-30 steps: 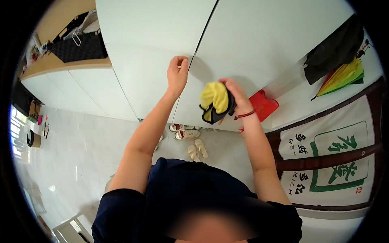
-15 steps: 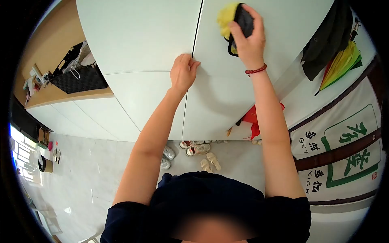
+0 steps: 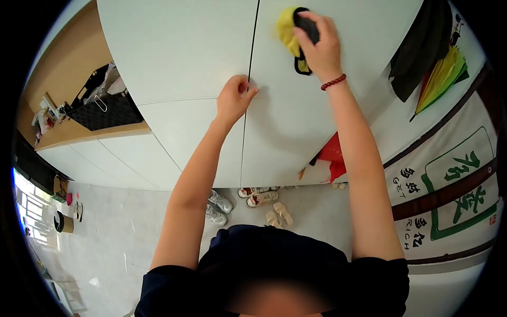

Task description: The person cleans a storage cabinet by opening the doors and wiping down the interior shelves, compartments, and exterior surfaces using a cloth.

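Observation:
My right hand (image 3: 323,50) is closed on a cleaning cloth (image 3: 288,33), yellow on one side and dark grey on the other, with black edging. It presses the folded cloth against the upper part of a white cabinet door (image 3: 296,116). A loop of the cloth hangs below my fingers. My left hand (image 3: 233,101) is by the dark gap between two white doors, its fingers curled and the thumb standing apart, with nothing seen between them. The thumb tip lies close to the door edge.
Left, a black woven basket (image 3: 108,110) stands on a wooden shelf (image 3: 68,68). On the right hang a dark umbrella (image 3: 422,50), a multicoloured umbrella (image 3: 443,82) and a printed banner (image 3: 449,185). A red item (image 3: 332,156) hangs lower. Shoes (image 3: 262,198) and slippers (image 3: 280,214) lie below.
My right hand and the cloth have shifted slightly left. My left hand's thumb and fingers have parted at the door gap, and the hand sits slightly lower and further left.

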Demonstrator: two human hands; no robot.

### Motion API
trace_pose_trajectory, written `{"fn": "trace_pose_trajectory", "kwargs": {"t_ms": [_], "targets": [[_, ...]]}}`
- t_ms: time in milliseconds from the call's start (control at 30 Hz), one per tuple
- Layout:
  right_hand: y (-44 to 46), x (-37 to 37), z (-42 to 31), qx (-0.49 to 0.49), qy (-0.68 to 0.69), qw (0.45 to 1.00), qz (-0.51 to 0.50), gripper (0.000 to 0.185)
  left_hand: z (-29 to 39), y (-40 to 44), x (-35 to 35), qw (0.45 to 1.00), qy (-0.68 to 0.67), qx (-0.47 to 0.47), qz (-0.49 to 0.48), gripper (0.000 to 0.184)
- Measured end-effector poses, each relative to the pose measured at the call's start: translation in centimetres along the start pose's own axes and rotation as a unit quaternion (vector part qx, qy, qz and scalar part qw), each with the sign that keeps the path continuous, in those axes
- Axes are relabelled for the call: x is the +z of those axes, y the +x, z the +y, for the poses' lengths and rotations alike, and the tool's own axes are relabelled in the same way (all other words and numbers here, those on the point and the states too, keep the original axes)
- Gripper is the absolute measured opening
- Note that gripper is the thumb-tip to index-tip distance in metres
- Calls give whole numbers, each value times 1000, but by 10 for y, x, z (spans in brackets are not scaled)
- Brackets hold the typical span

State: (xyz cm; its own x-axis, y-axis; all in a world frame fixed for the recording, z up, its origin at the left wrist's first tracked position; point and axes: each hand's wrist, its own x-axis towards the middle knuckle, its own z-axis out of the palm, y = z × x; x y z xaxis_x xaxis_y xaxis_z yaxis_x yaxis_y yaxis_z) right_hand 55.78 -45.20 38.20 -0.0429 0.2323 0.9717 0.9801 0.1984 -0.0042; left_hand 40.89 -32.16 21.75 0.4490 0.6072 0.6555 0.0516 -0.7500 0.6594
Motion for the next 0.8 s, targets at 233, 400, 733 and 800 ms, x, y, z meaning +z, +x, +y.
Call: {"fn": "trace_pose_trajectory", "kwargs": {"t_ms": [233, 400, 733, 800], "targets": [[-87, 36, 40, -174, -275, 939, -110, 21, 25, 22, -34, 994, -111, 22, 12, 18], [-172, 23, 43, -239, -213, 863, -392, 22, 15, 14, -6, 992, -50, 113, -28, 14], [-98, 40, 45, -87, -172, 936, -294, 19, 12, 17, 20, 972, -235, -17, -16, 23], [-184, 47, 43, -267, -173, 899, -301, 11, 11, 13, 22, 973, -228, -10, -17, 24]]}}
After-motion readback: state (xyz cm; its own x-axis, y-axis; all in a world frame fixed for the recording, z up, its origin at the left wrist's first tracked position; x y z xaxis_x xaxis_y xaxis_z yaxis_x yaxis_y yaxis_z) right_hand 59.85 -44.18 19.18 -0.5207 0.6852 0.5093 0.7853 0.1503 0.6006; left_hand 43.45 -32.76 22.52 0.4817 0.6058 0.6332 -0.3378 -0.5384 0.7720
